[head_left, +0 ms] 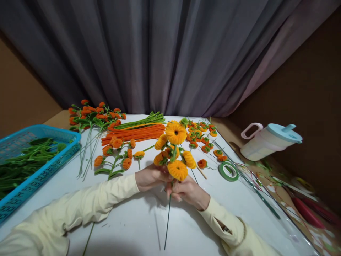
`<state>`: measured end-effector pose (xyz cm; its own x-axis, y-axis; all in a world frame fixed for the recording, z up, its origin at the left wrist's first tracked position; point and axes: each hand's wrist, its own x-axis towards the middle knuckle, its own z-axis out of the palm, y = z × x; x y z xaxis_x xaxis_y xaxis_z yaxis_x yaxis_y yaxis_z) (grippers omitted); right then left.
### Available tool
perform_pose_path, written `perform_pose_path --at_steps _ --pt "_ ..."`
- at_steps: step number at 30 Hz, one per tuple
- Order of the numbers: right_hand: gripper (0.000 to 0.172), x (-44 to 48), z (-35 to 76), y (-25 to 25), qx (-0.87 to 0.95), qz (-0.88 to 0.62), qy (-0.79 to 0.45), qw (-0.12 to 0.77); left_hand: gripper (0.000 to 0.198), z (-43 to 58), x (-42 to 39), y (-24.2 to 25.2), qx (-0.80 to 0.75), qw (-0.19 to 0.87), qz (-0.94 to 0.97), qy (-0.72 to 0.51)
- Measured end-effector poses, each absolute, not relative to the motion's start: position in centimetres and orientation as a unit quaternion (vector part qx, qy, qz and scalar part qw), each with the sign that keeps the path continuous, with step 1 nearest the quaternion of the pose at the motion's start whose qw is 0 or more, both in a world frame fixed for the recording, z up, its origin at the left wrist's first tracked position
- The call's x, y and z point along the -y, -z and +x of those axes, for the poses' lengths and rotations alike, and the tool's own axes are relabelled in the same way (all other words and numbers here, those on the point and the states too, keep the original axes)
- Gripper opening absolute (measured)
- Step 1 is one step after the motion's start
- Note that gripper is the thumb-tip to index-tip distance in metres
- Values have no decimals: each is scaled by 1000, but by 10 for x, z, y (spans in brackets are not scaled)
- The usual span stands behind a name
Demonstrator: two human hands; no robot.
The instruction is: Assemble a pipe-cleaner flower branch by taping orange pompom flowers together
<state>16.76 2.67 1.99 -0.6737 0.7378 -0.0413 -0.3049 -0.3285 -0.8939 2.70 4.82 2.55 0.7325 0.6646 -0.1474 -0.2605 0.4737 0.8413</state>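
A spray of yellow-orange pipe-cleaner flowers (176,133) stands upright in front of me, several blooms on one stem (167,221). The thin dark stem runs down below my hands toward the table's near side. My right hand (189,191) is closed, its fingers pinching the stem just under the lowest bloom. From the other side my left hand (151,177) reaches in with bent fingers at the same stem; its fingertips are partly hidden behind the blooms. Left of it lies a finished-looking orange flower spray (113,164) with green leaves, and a single yellow flower (139,155).
Orange pipe cleaners (134,133) and green ones (145,121) lie behind. Loose flower heads (204,131) are at back right, near green tape (228,171). A blue basket (64,156) of green leaves stands left. A tumbler (269,140) and red-handled pliers (306,211) are right.
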Motion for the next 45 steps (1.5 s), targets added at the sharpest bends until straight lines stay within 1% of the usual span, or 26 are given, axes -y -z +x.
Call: perform_pose_path --at_steps 4,8,10,12,14,18,20,23,25,28,31,34,37,42,45 --pt "31 -30 171 -16 467 -260 -746 397 31 28 -52 -30 -263 759 502 -320" --pt "28 -35 174 -12 472 -307 -697 443 21 26 -59 -35 -286 699 555 -350" --pt "30 -36 174 -13 485 -343 -660 460 21 26 -60 -38 -290 688 567 -348" --pt "35 -35 172 -15 495 -366 -633 470 27 27 -59 -40 -293 688 567 -346" --pt "39 -33 170 -17 499 -376 -625 468 25 28 -57 -41 -294 703 541 -355" --pt "39 -30 168 -19 508 -381 -629 449 23 31 -56 -38 -285 749 468 -373" --pt "36 -29 168 -19 511 -384 -621 454 23 32 -55 -38 -272 764 460 -361" --pt "35 -27 168 -20 508 -385 -606 477 33 32 -53 -40 -263 762 469 -360" --pt "36 -27 168 -21 509 -380 -604 482 29 32 -52 -42 -266 764 461 -366" --pt "34 -30 170 -20 506 -354 -654 436 26 31 -52 -44 -262 787 439 -345" --pt "31 -37 173 -15 469 -301 -748 361 32 30 -53 -43 -231 813 425 -323" --pt "32 -40 176 -13 454 -280 -780 328 40 30 -52 -43 -178 838 432 -283" --pt "31 -39 179 -18 457 -286 -766 349 44 31 -50 -44 -171 827 464 -269" --pt "24 -33 184 -30 499 -355 -678 406 31 33 -48 -49 -263 740 486 -383" --pt "25 -29 179 -31 520 -411 -609 436 24 34 -44 -50 -302 706 483 -421"
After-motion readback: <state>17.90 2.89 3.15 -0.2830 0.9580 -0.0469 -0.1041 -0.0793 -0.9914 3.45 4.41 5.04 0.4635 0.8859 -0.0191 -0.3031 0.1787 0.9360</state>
